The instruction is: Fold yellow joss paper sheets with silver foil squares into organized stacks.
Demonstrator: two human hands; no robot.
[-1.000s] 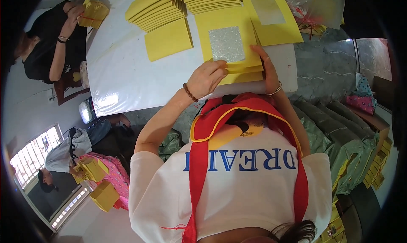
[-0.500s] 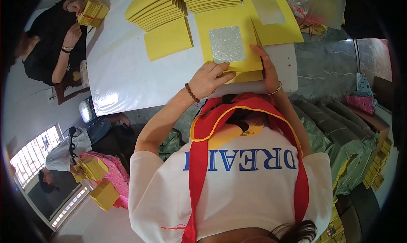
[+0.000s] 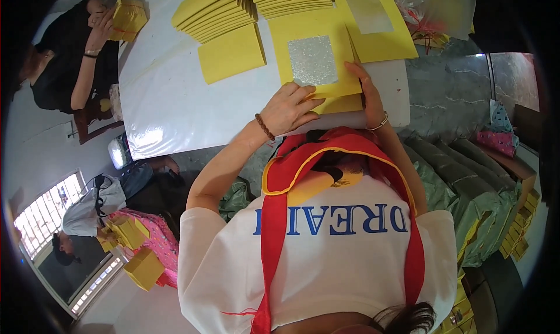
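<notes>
Yellow paper is what we handle: a yellow sheet with a silver foil square [image 3: 313,60] lies at the near edge of the white table [image 3: 169,106], on top of a small pile of like sheets [image 3: 344,103]. Our left hand [image 3: 289,107] rests on the sheet's near left corner, fingers curled and pressing down on the paper, a brown bead bracelet [image 3: 264,127] at the wrist. Our right hand [image 3: 366,92] lies along the sheet's right edge, fingers stretched flat against it, with a thin bangle [image 3: 379,124] at the wrist; neither hand is closed into a fist.

Just left of the sheet we see a single plain yellow sheet [image 3: 231,53] lying flat. Beyond it, fanned stacks of yellow sheets [image 3: 256,4] spread across the far side of the table, and to the right another sheet with a paler foil square [image 3: 373,19] overlaps ours.

At the table's far left corner a person in black [image 3: 70,65] holds a bundle of yellow paper [image 3: 128,19]. Below the table the floor [image 3: 443,95] is grey stone, green sacks [image 3: 466,182] are heaped to our right, and a clear plastic bag [image 3: 431,7] sits at the table's end. Lower left, by a barred window [image 3: 44,214], another person [image 3: 81,217] sits among yellow bundles [image 3: 134,246].
</notes>
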